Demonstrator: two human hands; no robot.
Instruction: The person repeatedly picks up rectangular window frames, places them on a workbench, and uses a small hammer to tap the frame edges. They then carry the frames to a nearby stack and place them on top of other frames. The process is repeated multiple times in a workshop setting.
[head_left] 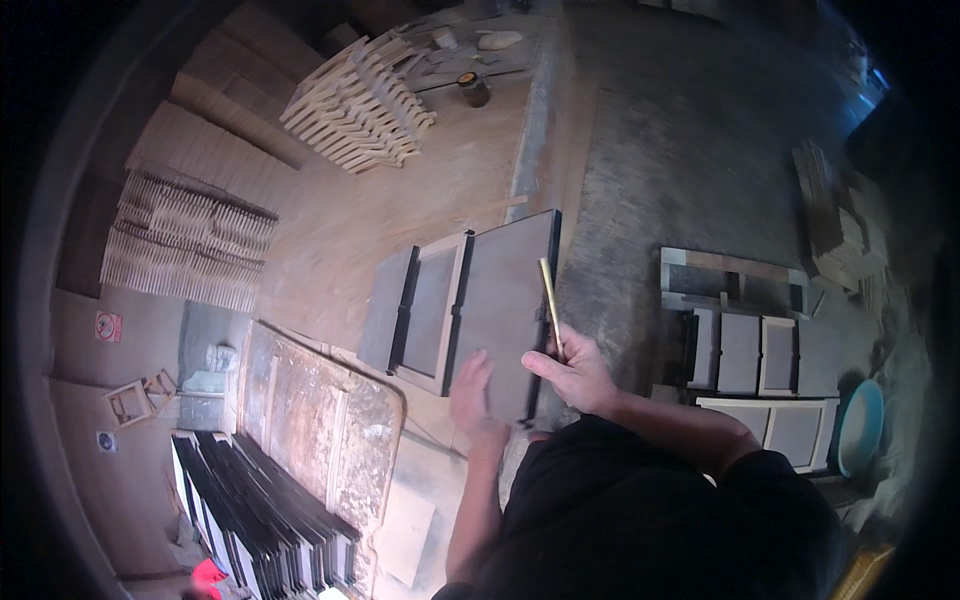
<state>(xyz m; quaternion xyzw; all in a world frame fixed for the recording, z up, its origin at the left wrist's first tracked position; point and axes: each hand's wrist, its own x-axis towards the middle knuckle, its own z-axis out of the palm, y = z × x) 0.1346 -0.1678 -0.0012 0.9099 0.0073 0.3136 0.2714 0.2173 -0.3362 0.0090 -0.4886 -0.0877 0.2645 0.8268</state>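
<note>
At centre frame the right hand [575,368] gripped a thin yellowish wooden stick [551,305], its lower end hidden in the fingers, over the right edge of a flat dark grey framed panel [505,300]. The left hand [472,392] lay flat, fingers spread, on that panel. At upper centre a small dark round tin [473,88] stood, contents indiscernible.

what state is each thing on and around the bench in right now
left hand: flat on the dark panel, fingers spread
right hand: closed on the stick
stick: held along the panel's right edge
dark panel: lying flat on the bench
framed panel: flat, beside the dark panel
slats: piled loosely
can: upright
black frames: stacked on edge
</note>
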